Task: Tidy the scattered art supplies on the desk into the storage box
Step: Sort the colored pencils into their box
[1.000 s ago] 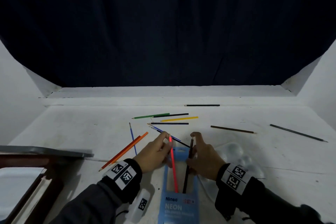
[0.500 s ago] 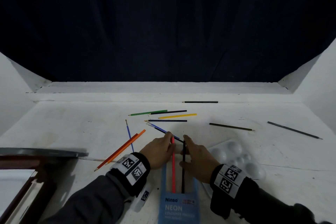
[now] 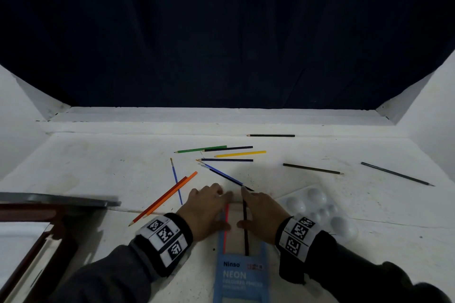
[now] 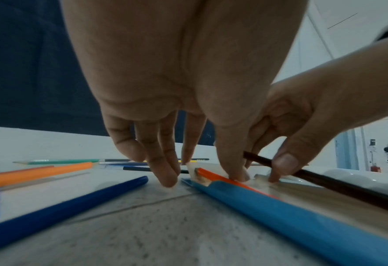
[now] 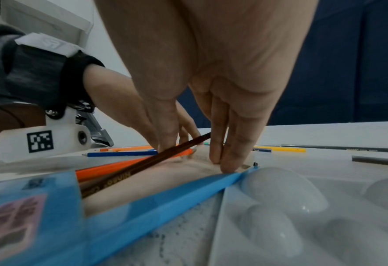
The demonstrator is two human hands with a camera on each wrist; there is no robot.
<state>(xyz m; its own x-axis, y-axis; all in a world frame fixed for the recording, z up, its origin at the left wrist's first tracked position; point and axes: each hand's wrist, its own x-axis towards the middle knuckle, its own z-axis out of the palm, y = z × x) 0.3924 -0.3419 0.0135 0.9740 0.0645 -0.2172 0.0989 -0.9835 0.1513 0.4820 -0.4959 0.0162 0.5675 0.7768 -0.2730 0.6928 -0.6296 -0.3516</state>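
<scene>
Two hands meet over the far, open end of a blue pencil box [image 3: 240, 275] that lies flat on the white surface [image 3: 98, 167] close to the person. The left hand [image 3: 206, 211] rests its straight fingertips [image 4: 169, 180] on the surface just left of the box's edge, while its thumb presses down on a neon red pencil [image 3: 225, 226] lying along the box's left side; it curls round nothing. The right hand [image 3: 263, 211] pinches a dark brown pencil [image 3: 245, 226] between thumb and fingers, the pencil tilted with its near end tucked into the box and its far end raised; the other fingers touch the box's right corner. Just right of that hand lies a white paint palette [image 3: 320, 214], touching the box's right edge. Left of the left hand lie two orange pencils [image 3: 165, 198] crossed by a thin blue brush [image 3: 176, 179]. Beyond both hands are a blue brush [image 3: 221, 174], a dark blue pencil [image 3: 226, 160], a yellow pencil [image 3: 240, 154] and a green pencil [image 3: 200, 149]. Farther right lie a brown pencil [image 3: 312, 169] and a grey pencil [image 3: 396, 173], well apart.
</scene>
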